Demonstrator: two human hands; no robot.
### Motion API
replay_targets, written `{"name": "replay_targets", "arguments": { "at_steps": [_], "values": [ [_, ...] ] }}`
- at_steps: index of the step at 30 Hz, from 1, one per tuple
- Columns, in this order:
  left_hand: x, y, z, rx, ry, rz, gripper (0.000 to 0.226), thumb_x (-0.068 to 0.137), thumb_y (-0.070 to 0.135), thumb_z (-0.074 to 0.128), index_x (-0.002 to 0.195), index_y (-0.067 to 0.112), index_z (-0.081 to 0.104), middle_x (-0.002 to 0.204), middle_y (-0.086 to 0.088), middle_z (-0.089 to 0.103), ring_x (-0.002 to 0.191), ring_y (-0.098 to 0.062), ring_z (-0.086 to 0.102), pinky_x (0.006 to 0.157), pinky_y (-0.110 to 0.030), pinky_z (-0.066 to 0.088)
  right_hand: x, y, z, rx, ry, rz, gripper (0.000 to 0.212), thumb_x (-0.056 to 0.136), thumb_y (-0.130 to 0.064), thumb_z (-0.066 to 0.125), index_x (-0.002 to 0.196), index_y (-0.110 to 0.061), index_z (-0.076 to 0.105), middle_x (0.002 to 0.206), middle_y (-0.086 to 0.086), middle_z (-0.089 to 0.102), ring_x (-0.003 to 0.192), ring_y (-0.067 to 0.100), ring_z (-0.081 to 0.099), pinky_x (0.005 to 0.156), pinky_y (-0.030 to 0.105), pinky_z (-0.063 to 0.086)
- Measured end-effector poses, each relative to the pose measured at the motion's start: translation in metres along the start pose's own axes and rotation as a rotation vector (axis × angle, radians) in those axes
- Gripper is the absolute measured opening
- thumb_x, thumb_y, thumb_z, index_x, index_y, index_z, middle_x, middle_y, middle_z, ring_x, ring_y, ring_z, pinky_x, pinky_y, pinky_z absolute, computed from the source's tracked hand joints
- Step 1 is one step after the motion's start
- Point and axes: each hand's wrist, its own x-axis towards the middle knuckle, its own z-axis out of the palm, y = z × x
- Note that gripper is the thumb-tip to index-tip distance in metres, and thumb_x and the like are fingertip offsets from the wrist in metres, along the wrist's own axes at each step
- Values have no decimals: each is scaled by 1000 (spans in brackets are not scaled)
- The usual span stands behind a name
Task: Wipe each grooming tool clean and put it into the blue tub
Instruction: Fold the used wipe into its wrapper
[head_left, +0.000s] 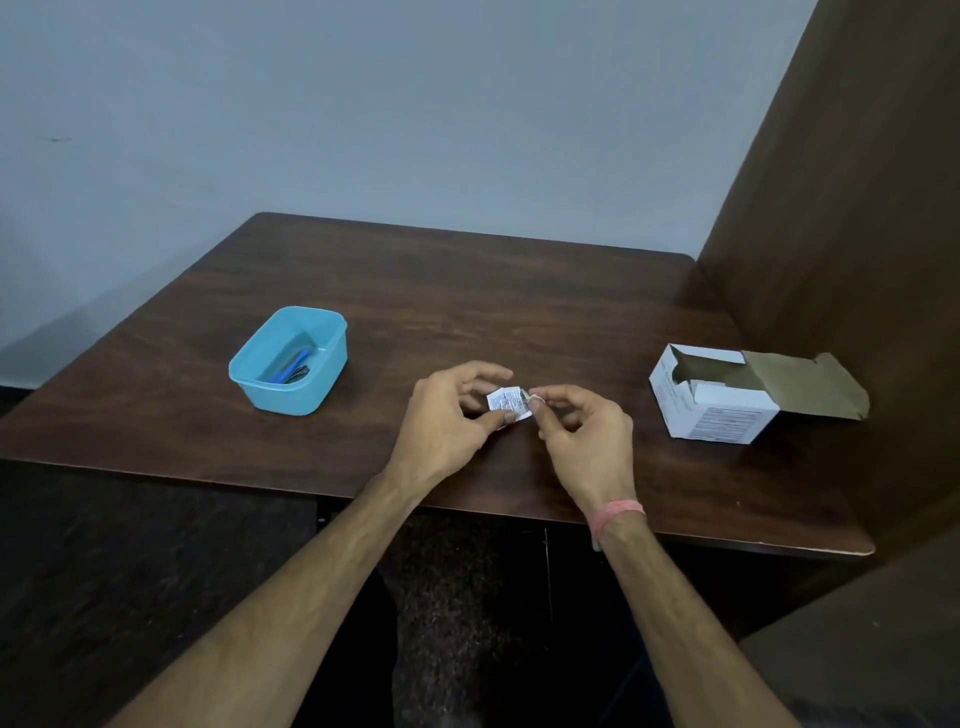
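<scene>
A small white printed sachet (505, 403) is held just above the middle of the brown table (467, 291). My left hand (447, 415) pinches its left side between thumb and fingers. My right hand (582, 431) pinches its right corner, where a torn bit sticks up. The blue tub (289, 358) stands to the left on the table. Inside it lie a blue-handled tool (293, 365) and some dark metal tools (300, 372).
An open white cardboard box (714, 405) with its flap folded out lies at the right of the table. A brown wooden panel (841, 208) rises along the right side. A pale wall stands behind the table. Dark floor shows below the front edge.
</scene>
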Motion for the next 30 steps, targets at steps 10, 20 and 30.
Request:
{"name": "replay_targets", "arguments": {
  "at_steps": [10, 20, 30],
  "values": [
    [-3, 2, -2, -48, -11, 8, 40, 88, 11, 99, 121, 27, 84, 98, 15, 86, 75, -12, 82, 53, -30, 64, 0, 5, -2, -2, -124, -84, 17, 102, -21, 79, 94, -35, 81, 105, -15, 74, 93, 7, 71, 86, 19, 53],
    [-1, -3, -4, -136, -114, -9, 38, 87, 24, 101, 118, 36, 83, 102, 12, 88, 84, -11, 85, 58, -20, 58, 2, 8, -5, 84, -32, 21, 10, 97, -22, 85, 91, -30, 85, 82, -13, 81, 75, 3, 75, 72, 19, 56],
    [1, -4, -6, -173, -119, -38, 34, 94, 26, 95, 125, 32, 82, 100, 8, 88, 86, -14, 84, 63, -21, 59, 2, 5, -5, 159, -89, 75, 3, 95, -27, 87, 95, -29, 85, 84, -10, 83, 72, 8, 78, 59, 17, 54]
  ]
}}
